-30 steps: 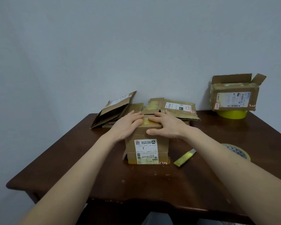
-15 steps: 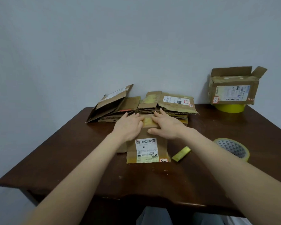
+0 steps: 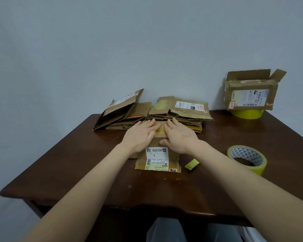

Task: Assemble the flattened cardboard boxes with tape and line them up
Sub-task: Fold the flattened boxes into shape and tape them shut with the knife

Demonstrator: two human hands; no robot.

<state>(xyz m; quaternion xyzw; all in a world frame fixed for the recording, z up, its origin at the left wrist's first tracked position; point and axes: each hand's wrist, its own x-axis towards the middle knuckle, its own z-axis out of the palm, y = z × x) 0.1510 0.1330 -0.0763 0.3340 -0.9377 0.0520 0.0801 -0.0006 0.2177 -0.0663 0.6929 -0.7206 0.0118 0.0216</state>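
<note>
A small cardboard box [image 3: 157, 159] with a white label stands at the middle of the table. My left hand [image 3: 141, 134] and my right hand [image 3: 179, 135] press flat on its top flaps, fingers straight and side by side. Behind it lie two stacks of flattened boxes, the left stack [image 3: 122, 111] and the right stack [image 3: 180, 110]. An assembled box [image 3: 250, 94] with raised flaps sits on a yellow tape roll [image 3: 247, 114] at the back right. Another yellow tape roll [image 3: 247, 158] lies flat to the right.
A short strip of yellow tape [image 3: 192, 164] lies on the dark wooden table [image 3: 77, 163] just right of the box. A grey wall stands right behind the table. My knees show below the front edge.
Both hands have flattened out on the box's top, pressing the flaps down. The view has pulled back and tilted, so the box's top face now shows.
</note>
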